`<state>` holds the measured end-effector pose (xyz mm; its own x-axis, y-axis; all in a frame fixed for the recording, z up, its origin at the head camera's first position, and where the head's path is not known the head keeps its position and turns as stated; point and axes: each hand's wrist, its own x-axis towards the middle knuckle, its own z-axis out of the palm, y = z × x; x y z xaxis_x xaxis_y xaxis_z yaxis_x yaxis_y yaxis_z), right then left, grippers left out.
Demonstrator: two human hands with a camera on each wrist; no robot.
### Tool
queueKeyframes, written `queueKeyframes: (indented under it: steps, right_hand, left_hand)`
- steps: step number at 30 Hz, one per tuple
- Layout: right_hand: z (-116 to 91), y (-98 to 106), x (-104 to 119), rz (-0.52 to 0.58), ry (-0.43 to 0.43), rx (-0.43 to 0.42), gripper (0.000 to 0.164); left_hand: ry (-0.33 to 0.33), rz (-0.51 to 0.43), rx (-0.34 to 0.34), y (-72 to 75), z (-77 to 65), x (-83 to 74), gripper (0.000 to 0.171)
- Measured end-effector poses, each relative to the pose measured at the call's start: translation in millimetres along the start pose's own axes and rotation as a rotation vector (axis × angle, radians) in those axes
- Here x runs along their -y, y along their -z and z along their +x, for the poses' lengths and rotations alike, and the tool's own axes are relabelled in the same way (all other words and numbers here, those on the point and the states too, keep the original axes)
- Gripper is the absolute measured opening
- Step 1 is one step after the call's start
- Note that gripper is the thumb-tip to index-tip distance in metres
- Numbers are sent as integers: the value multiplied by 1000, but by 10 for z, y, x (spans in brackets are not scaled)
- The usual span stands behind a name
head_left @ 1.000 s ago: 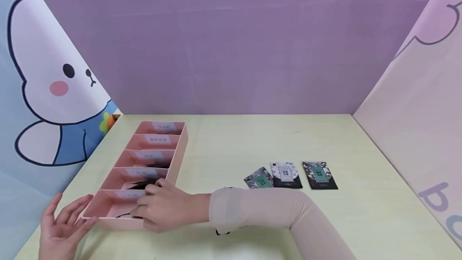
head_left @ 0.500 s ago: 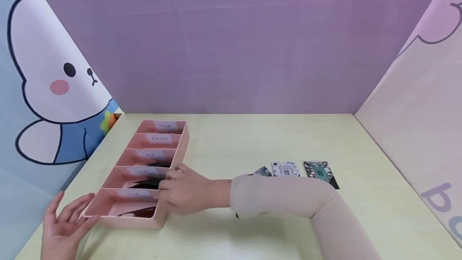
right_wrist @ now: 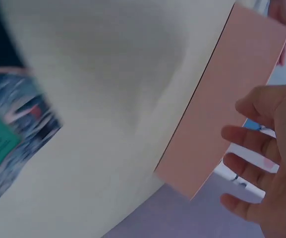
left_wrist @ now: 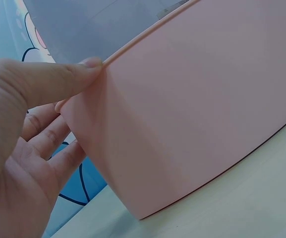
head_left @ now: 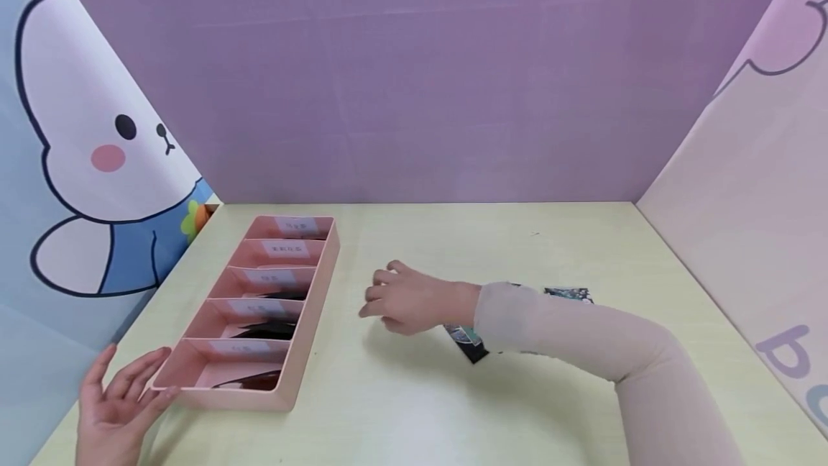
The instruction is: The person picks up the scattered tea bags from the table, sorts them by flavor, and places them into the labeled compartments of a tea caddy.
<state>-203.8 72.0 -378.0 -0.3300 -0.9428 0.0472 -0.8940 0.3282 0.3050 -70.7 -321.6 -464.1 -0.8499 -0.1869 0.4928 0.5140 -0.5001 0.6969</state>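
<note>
1. The long pale-pink plastic tray (head_left: 223, 400) stood on the left of the light wood-grained table (head_left: 401, 423), running from the near edge towards the back and split by thin walls into five compartments in a row.
2. The person's bare left hand (head_left: 119, 405) held the tray's near left corner: its thumb lay on the rim, and the fingers reached along the outer left side, so that the corner sat between them.
3. The bare right hand (head_left: 414, 300) was over the table, just beyond the tray's right side and apart from it, palm down, the fingers loosely bent and spread with gaps between them.
4. A cream long sleeve (head_left: 582, 333) ran back from that wrist towards the near right, crossing over the packets there.
5. Below the right wrist lay a flat dark packet with a green label (head_left: 475, 353), tilted on the table and partly covered by hand and cuff.
6. Farther right, a black-and-white patterned packet (head_left: 569, 293) showed only its far part past the sleeve.
7. Inside the tray, a thin reddish-brown packet (head_left: 259, 381) leaned at the right of the nearest compartment; glossy black packets (head_left: 268, 329) lay in the second.
8. White paper labels (head_left: 241, 346) were stuck on the compartments' far walls, their print too faint to read from where I stood.
9. A plain purple cloth backdrop (head_left: 414, 92) rose behind the table.
</note>
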Motion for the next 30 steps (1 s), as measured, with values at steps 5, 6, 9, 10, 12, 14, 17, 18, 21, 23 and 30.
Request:
queueKeyframes:
  steps: [5, 6, 9, 10, 12, 14, 17, 18, 21, 23, 30]
  right_hand:
    - [-230, -80, -217, 64, -8, 25, 33]
    - [-278, -90, -245, 74, -17, 24, 33]
    - [-425, -127, -315, 87, -43, 22, 33]
    - [-472, -131, -333, 89, -52, 23, 34]
    - [-560, -151, -368, 94, -74, 31, 34]
    - [-641, -176, -396, 103, -99, 41, 34]
    - [-764, -222, -432, 116, -139, 54, 35]
    - [-805, -236, -439, 119, -151, 57, 35]
    - [-927, -280, -452, 142, -180, 66, 35]
    - [-999, -314, -454, 161, -191, 65, 35]
    - [-1217, -413, -469, 248, -248, 138, 46]
  left_hand:
    - [-1, 11, 4, 1, -25, -2, 91]
    - [4, 28, -2, 2, -29, -3, 91]
    - [20, 63, -11, 6, -34, -7, 91]
    - [25, 66, -12, 11, -32, -9, 91]
    - [30, 82, -12, 16, -31, -13, 91]
    - [37, 101, -15, 24, -29, -20, 91]
    - [47, 134, -19, 27, -20, -30, 91]
    - [50, 146, -22, 26, -18, -33, 91]
    - [46, 120, -16, 16, -21, -35, 91]
    - [32, 83, 0, 2, -26, -33, 91]
    - [7, 36, 23, -26, -25, -42, 91]
